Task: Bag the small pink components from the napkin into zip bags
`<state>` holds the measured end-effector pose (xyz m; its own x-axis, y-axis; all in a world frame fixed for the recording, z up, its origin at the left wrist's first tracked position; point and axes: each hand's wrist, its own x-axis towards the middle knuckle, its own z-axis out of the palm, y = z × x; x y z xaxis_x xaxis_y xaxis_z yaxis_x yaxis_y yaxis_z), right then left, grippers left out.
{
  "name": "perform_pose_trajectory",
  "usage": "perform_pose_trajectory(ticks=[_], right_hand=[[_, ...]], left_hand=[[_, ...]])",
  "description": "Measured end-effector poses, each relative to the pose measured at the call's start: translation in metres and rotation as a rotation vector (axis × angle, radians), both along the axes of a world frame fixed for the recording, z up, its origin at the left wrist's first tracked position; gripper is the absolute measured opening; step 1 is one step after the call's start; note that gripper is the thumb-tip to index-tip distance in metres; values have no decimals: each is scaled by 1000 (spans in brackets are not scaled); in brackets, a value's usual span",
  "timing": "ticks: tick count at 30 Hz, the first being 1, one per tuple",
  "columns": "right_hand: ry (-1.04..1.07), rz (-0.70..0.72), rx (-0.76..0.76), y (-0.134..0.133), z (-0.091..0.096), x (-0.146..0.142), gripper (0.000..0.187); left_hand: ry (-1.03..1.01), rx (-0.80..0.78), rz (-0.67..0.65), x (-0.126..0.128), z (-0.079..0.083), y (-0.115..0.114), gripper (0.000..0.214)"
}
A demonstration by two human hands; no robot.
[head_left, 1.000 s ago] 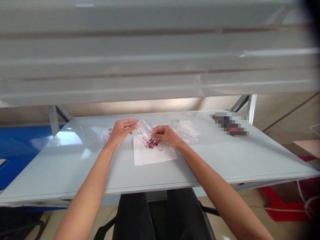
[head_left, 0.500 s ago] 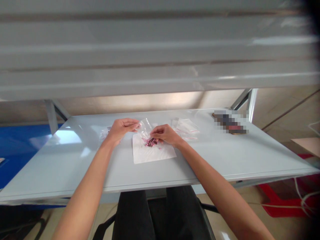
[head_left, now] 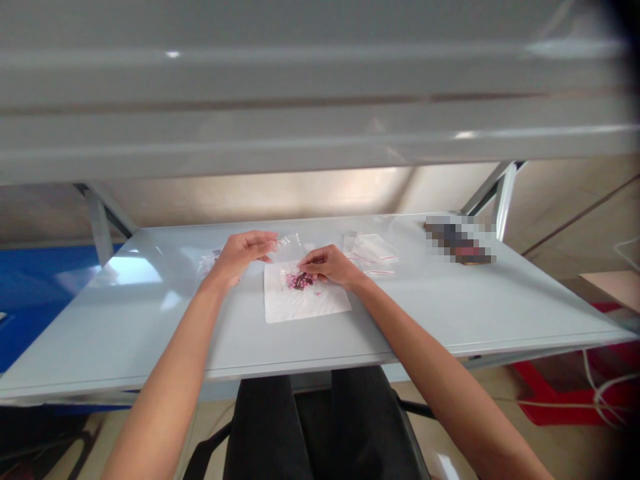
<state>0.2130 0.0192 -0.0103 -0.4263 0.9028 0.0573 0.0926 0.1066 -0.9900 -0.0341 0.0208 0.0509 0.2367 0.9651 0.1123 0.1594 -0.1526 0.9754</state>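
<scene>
A small clear plastic bag (head_left: 289, 248) is stretched between my two hands. My left hand (head_left: 246, 253) pinches its upper left side. My right hand (head_left: 327, 263) has its fingertips closed at the bag's lower right, just above the beads. Pink and dark beads (head_left: 300, 281) lie heaped on a white sheet (head_left: 305, 309) on the table, and a few sit apart from the heap. Whether some beads are inside the bag's lower end I cannot tell.
Several flat clear bags (head_left: 371, 250) lie right of my right hand. Another clear bag with dark contents (head_left: 207, 261) is partly behind my left hand. A blurred-out object (head_left: 460, 243) rests at the table's back right. A grey shelf (head_left: 300, 133) overhangs the table (head_left: 450, 307).
The bag has tilted to lie flatter between my hands. My left hand has shifted slightly, while my right hand stays by the beads. The view has tipped a little.
</scene>
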Motion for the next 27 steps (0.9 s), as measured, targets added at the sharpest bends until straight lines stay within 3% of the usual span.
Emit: perform_pose_trajectory(ticks=[4, 8, 12, 17, 21, 24, 27], right_hand=[[45, -3, -4, 1, -1, 0, 40], [56, -13, -16, 0, 1, -1, 41], [66, -29, -23, -1, 2, -3, 41], [92, -40, -15, -2, 3, -3, 39], [89, -71, 27, -2, 13, 6, 37], [144, -198, 71, 2, 25, 23, 39], [197, -434, 88, 8, 33, 48, 44]], left_hand=[[165, -75, -169, -6, 2, -3, 38], [309, -25, -291, -6, -7, 0, 28], [360, 77, -297, 0, -13, 2, 22], [378, 115, -256, 4, -10, -1, 23], [370, 89, -149, -1, -4, 0, 30], [415, 175, 87, -18, -1, 2, 24], [647, 283, 346, -46, -1, 0, 18]])
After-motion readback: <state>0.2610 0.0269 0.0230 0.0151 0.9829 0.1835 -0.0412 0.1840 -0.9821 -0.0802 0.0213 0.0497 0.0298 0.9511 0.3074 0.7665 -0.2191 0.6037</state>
